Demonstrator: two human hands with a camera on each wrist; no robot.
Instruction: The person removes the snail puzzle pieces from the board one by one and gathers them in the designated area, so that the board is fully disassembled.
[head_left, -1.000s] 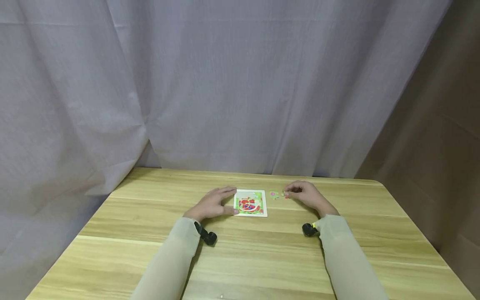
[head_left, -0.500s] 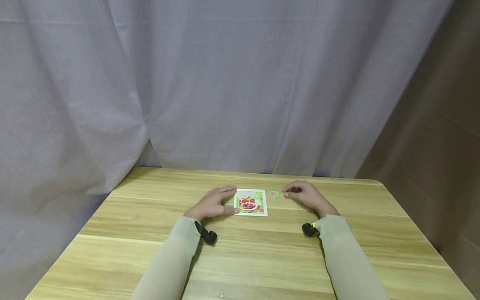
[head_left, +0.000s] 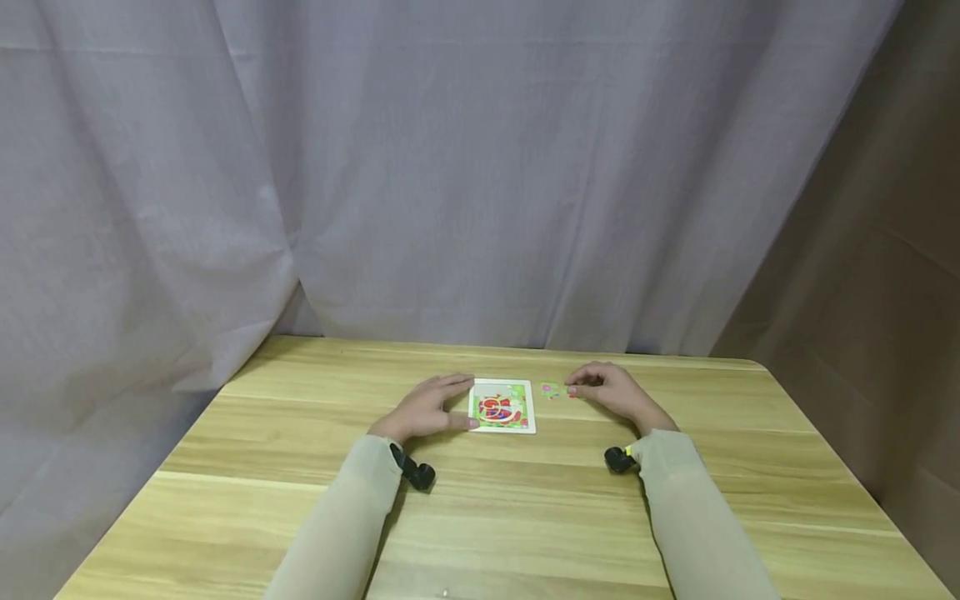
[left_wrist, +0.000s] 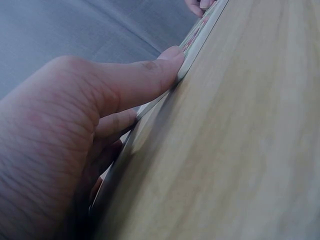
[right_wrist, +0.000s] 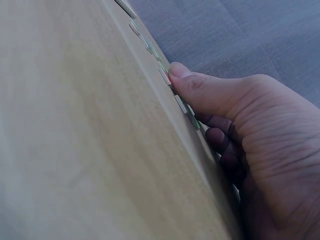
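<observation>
A square picture puzzle in a white-rimmed tray (head_left: pixel 503 430) lies on the table, its red and green picture partly filled in, with a grey bare patch at the top left. My left hand (head_left: pixel 426 407) rests along the tray's left edge, the thumb on the near corner and the outstretched fingers by the far corner. To the right of the tray are several small puzzle pieces (head_left: pixel 550 389), green with pink and red. My right hand (head_left: pixel 611 390) bends over them, thumb and curled fingers pinching a puzzle piece (right_wrist: pixel 164 75) with red on it. Its fingers hide part of the pieces.
The wooden table (head_left: pixel 517 517) ends at a grey curtain (head_left: pixel 450 183) behind the hands. Brown cloth (head_left: pixel 877 333) hangs at the right. Each wrist carries a black camera strap (head_left: pixel 417 473).
The small pieces at my right fingertips have shifted slightly, and the green one showing there earlier sits lower. Both hands keep their places, and the tray stays still.
</observation>
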